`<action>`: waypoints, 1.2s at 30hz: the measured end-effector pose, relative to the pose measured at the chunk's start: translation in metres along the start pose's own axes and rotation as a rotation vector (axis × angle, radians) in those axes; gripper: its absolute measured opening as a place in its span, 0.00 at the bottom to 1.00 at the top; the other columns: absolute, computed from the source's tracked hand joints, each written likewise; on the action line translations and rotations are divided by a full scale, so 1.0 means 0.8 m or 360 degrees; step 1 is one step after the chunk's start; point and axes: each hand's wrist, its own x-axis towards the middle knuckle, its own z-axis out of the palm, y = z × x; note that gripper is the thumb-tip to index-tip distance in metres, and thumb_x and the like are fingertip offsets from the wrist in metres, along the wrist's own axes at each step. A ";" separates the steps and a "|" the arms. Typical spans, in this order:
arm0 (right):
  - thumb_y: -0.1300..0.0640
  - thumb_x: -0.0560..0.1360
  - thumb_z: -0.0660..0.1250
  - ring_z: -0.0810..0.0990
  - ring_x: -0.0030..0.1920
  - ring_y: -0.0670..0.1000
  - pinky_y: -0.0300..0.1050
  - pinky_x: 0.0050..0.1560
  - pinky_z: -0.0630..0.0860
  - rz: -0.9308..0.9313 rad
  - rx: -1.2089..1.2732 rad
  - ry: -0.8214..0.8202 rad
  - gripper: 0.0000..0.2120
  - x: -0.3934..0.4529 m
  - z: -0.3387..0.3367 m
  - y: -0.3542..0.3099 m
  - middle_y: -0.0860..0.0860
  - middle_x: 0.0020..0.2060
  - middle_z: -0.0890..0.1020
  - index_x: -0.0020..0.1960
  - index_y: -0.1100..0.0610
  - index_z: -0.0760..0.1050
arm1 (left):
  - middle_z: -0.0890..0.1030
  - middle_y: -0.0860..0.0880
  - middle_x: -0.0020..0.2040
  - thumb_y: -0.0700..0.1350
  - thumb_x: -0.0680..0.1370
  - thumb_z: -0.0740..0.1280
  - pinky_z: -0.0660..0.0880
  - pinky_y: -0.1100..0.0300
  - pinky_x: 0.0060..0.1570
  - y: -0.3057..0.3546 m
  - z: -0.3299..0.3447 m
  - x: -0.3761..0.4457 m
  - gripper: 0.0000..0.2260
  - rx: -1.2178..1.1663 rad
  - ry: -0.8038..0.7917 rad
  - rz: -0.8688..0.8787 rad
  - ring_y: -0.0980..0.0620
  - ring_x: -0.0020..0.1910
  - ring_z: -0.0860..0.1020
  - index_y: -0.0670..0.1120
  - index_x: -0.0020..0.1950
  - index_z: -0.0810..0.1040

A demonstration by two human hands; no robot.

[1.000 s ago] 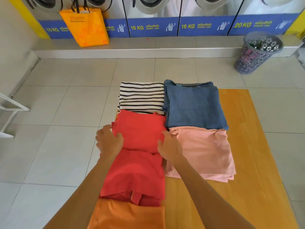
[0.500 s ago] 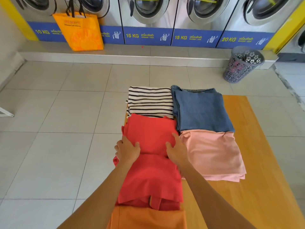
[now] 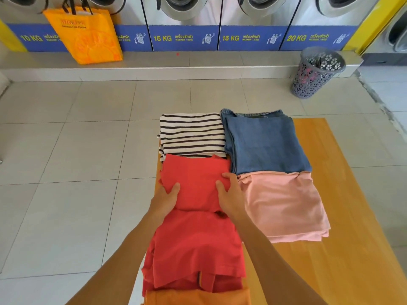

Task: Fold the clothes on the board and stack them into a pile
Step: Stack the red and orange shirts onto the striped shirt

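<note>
A folded red garment (image 3: 195, 181) lies on the wooden board (image 3: 343, 216), its far half doubled over a second red piece (image 3: 196, 245). My left hand (image 3: 165, 199) grips its left edge and my right hand (image 3: 231, 194) grips its right edge, thumbs on top. Behind it sits a folded striped shirt (image 3: 191, 135). Folded blue jeans (image 3: 264, 142) and a folded pink garment (image 3: 282, 203) lie to the right. An orange garment (image 3: 198, 298) shows at the bottom edge.
Washing machines line the back wall on a raised step. An orange bag (image 3: 88, 34) stands on the step at left. A grey laundry basket (image 3: 317, 71) stands on the tiled floor at back right. Bare board (image 3: 356, 260) extends to the right of the clothes.
Both hands have closed in on the sides of the red garment, from resting on it to gripping its edges. The camera view has shifted.
</note>
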 end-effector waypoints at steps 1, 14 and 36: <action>0.51 0.81 0.63 0.76 0.62 0.52 0.46 0.62 0.70 -0.0038 -0.0005 -0.0018 0.15 -0.001 -0.005 -0.004 0.45 0.59 0.77 0.67 0.49 0.71 | 0.72 0.50 0.73 0.65 0.78 0.61 0.70 0.46 0.69 0.002 -0.001 -0.003 0.32 0.0003 -0.0015 0.0019 0.44 0.69 0.74 0.54 0.79 0.59; 0.51 0.80 0.66 0.78 0.47 0.45 0.31 0.45 0.71 -0.0724 -0.0122 0.0098 0.12 0.104 -0.056 -0.126 0.47 0.51 0.79 0.62 0.42 0.77 | 0.80 0.56 0.62 0.58 0.79 0.65 0.76 0.52 0.60 0.137 -0.058 0.019 0.23 -0.0500 0.0117 0.0471 0.54 0.59 0.79 0.52 0.73 0.71; 0.52 0.82 0.62 0.74 0.58 0.59 0.56 0.51 0.77 -0.0546 -0.0782 0.0058 0.18 0.221 -0.001 -0.095 0.57 0.56 0.77 0.72 0.46 0.71 | 0.80 0.43 0.54 0.51 0.84 0.56 0.73 0.54 0.44 0.119 -0.034 0.162 0.18 0.0248 0.0375 0.0053 0.46 0.48 0.77 0.40 0.61 0.76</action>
